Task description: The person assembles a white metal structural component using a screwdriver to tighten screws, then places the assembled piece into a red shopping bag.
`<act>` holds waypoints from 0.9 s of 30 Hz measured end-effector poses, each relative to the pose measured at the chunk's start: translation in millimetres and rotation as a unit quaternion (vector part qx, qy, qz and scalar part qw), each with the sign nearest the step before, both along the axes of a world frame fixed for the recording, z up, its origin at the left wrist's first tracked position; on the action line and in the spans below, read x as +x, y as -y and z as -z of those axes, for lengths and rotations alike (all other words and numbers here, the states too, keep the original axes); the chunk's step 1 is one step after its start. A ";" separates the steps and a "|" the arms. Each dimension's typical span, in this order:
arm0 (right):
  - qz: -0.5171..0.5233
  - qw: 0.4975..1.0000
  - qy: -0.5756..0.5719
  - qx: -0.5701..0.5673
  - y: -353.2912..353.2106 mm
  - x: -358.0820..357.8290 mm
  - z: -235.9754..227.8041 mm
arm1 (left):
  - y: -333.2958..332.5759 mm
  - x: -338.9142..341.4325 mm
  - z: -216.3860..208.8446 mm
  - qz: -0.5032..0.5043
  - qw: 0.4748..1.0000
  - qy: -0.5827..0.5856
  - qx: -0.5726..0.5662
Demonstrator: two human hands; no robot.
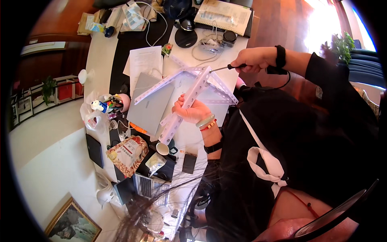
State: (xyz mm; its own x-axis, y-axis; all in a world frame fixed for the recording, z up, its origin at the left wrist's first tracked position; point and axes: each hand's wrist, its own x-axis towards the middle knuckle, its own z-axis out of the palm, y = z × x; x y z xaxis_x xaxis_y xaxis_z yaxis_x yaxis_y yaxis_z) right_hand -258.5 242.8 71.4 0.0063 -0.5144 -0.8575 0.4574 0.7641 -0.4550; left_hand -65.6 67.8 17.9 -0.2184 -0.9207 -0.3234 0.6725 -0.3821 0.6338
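Note:
My right hand [253, 59] is closed round the black handle of a screwdriver [219, 69]. The screwdriver's thin metal shaft reaches the upper end of a white perforated angle bar [186, 103]. Several more white perforated strips branch off near that end, forming an open frame; how they are fastened is too small to make out. Around the bar's middle, the fingers of my left hand [193, 111] are wrapped, with a bangle and beads at its wrist. Beneath the frame lie a closed grey laptop [147, 105] and the white tabletop [186, 141].
A white cup [162, 149] stands close to the bar's lower end, with a phone [189, 163] nearby. Papers [145, 64], a spiral notebook [223, 16] and cables lie towards the top. A patterned bag [128, 155] and an open laptop [152, 188] sit lower left.

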 end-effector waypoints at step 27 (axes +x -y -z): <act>-0.292 0.669 -0.676 -0.101 -13.1 40.7 2.0 | -5.4 -8.7 -10.9 -0.053 0.997 0.052 -0.017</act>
